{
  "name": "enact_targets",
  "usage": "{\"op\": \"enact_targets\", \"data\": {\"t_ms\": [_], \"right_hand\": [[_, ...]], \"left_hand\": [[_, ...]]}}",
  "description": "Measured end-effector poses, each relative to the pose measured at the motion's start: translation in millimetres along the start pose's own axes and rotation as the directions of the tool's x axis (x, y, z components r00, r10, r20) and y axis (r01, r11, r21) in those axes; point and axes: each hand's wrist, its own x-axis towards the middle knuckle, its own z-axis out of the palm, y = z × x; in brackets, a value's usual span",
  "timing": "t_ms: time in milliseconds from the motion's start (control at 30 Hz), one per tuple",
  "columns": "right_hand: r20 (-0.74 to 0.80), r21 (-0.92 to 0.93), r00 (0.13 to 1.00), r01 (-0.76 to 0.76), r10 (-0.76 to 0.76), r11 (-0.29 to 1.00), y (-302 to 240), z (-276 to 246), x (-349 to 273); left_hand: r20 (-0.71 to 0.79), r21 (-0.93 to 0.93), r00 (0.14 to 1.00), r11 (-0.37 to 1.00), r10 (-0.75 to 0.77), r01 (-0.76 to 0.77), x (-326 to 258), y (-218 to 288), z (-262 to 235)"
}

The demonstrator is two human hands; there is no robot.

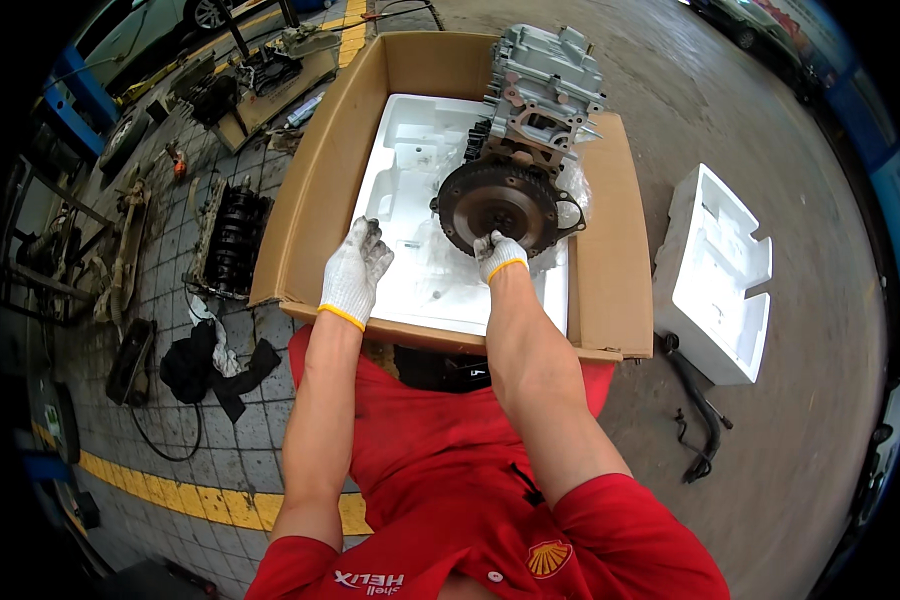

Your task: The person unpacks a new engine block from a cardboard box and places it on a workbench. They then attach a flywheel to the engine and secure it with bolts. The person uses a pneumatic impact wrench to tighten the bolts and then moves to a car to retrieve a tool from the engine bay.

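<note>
1. We see a broad, round, dark brown metal disc (460, 207) at the near end of a silver-grey metal engine (548, 80), over the right part of a white foam tray (395, 185).
2. Our right hand (501, 254), in a white knitted glove with a yellow cuff edge, has its bent fingers at the lower middle of the disc; we cannot tell whether they grasp anything there.
3. Our left hand (358, 268), gloved alike, is loosely curled above the tray's left side, well apart from the disc; we cannot tell whether its darkened fingers enclose something small.
4. Crumpled clear plastic film (576, 185) shows just beside the disc.
5. Around the tray we have an open brown cardboard box (315, 150), its near edge close to our red trousers (420, 430).
6. Right of the box, a white foam block with hollows (715, 300) lies on the floor near a bent black hose (712, 432).
7. To our left, a black ribbed engine part (238, 235) and a crumpled black cloth (188, 365) lie on grey tiles (255, 440).
</note>
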Motion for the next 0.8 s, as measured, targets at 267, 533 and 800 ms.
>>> {"op": "enact_targets", "data": {"t_ms": [267, 533, 800], "right_hand": [[-0.014, 0.065, 1.0, 0.027, -0.026, 0.997, 3, 1, 7], [0.027, 0.116, 0.999, 0.017, -0.021, 0.993, 5, 3, 5], [0.016, 0.019, 1.0, 0.004, -0.005, 1.0, 6, 9, -2]], "left_hand": [[-0.001, -0.028, 1.0, 1.0, -0.01, 0.01, 1, 0, 0], [0.001, -0.027, 1.0, 1.0, -0.009, 0.009, 1, -1, 0], [-0.002, -0.052, 1.0, 0.998, -0.025, 0.025, 3, -2, -3]]}}
